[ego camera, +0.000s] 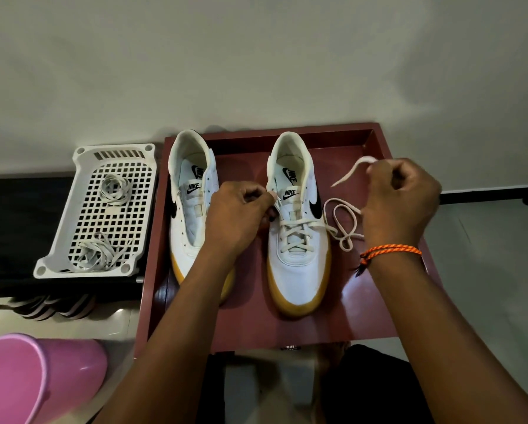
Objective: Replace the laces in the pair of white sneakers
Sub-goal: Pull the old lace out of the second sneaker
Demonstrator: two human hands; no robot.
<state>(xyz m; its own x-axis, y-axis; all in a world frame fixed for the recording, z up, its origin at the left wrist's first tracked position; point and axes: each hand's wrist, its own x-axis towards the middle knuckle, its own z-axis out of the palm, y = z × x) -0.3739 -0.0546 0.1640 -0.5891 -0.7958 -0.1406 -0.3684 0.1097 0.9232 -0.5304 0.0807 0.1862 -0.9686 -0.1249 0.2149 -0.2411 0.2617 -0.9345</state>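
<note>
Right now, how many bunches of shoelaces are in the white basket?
2. One coiled bunch lies near the far end of the white basket, and one tangled bunch lies near the close end. None looks hidden.

Two white leather sneakers with yellow soles (297,240) stand side by side in a dark red wooden tray (369,307); the left hand's fingers (258,195) lie between them, and a white perforated plastic basket (82,206) holding coiled white laces (115,188) sits left of those fingers
</note>
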